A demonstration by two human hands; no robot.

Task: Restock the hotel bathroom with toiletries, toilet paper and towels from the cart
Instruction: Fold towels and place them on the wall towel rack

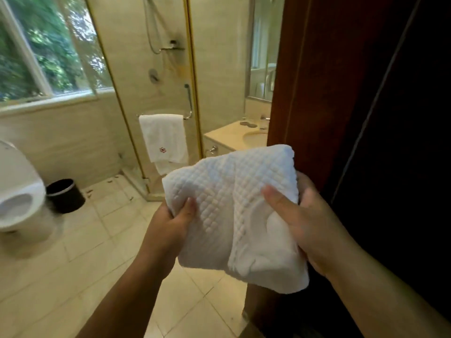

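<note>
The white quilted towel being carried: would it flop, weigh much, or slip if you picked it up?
Probably floppy: the white quilted folded towel sags below the left hand and the right hand, which hold its sides. Likely light, since it is held up by its edges alone. Its bumpy weave should hardly slip.

bin [65, 195] right of toilet [20, 191]; sink [255, 139] far right

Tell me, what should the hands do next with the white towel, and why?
Probably carry it forward toward the counter. Both the left hand and right hand hold the folded towel in the air, and the rail already bears a hanging towel.
</note>
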